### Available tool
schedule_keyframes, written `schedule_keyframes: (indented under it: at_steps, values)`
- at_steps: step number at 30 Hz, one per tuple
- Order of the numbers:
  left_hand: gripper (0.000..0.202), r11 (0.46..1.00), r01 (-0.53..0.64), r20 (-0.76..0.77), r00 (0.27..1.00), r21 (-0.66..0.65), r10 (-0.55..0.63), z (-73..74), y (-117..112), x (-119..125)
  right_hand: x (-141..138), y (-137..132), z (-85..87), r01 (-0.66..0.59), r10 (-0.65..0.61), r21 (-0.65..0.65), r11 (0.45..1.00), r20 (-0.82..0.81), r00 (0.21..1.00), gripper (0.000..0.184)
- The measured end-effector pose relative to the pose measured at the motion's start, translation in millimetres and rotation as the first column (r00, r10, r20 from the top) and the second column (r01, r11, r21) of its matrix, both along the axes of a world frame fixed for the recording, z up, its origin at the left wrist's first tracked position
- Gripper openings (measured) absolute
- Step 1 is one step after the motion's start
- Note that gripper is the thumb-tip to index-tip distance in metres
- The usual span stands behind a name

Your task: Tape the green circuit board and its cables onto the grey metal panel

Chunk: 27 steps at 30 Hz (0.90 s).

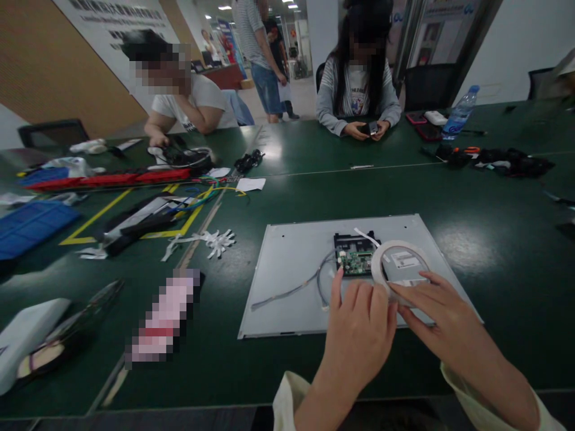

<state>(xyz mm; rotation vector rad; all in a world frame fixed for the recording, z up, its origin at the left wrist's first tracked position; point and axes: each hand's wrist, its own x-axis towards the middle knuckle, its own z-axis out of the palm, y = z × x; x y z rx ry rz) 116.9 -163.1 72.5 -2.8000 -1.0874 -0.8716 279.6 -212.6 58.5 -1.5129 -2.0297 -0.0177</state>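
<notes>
A roll of white tape (pixel 385 254) is held upright just above a grey metal panel (pixel 291 257) lying flat on the green table. My left hand (pixel 357 329) is curled against the roll's near rim. My right hand (pixel 442 317) reaches across from the right, its fingers pinched on the same roll. On the panel, under the roll, sits a small green circuit board (pixel 354 261) in a black frame, with a grey cable (pixel 291 290) running left from it.
Two seated people face me across the table; one holds a phone (pixel 369 127). A water bottle (pixel 459 112) stands far right. Red and blue trays, wires and white tape scraps (pixel 215 240) lie at left. A white block (pixel 27 335) sits near left.
</notes>
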Motion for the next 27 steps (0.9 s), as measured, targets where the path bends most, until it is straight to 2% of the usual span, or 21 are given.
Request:
schedule_keyframes:
  at_steps: [6, 11, 15, 19, 24, 26, 27]
  values:
    - [0.009, 0.999, 0.003, -0.094, 0.996, -0.034, -0.006, -5.4, -13.9, 2.2, -1.2, -5.6, -7.6, 0.0, 0.0, -0.002, 1.0, 0.021, 1.0, 0.029]
    - [0.013, 0.998, 0.054, -0.122, 0.991, -0.038, -0.058, -7.6, -18.8, 5.2, -4.5, -11.6, -7.9, 0.01, -0.01, 0.014, 1.0, -0.015, 1.0, 0.036]
    - [0.016, 0.992, 0.057, -0.003, 0.998, -0.114, -0.058, -9.8, -17.9, 6.2, -6.9, -16.5, -7.8, 0.019, -0.016, 0.059, 0.998, -0.039, 0.999, 0.041]
    - [0.019, 0.969, 0.141, 0.21, 0.973, -0.204, -0.097, -12.1, -17.5, 6.3, -7.2, -20.6, -6.1, 0.005, 0.003, 0.095, 0.995, -0.088, 0.996, 0.044]
    - [0.017, 0.889, 0.253, 0.428, 0.901, -0.382, -0.072, -10.5, -19.7, 6.8, -5.9, -25.8, -4.3, 0.002, 0.016, 0.097, 0.995, -0.183, 0.983, 0.044]
    - [0.017, 0.819, 0.306, 0.502, 0.865, -0.485, -0.026, -9.4, -20.6, 8.0, -5.2, -26.7, -6.1, 0.002, 0.016, 0.088, 0.996, -0.198, 0.98, 0.047]
    - [0.019, 0.767, 0.332, 0.532, 0.846, -0.549, 0.014, -9.0, -21.2, 9.0, -4.9, -26.6, -7.3, 0.005, 0.013, 0.086, 0.996, -0.208, 0.978, 0.048]
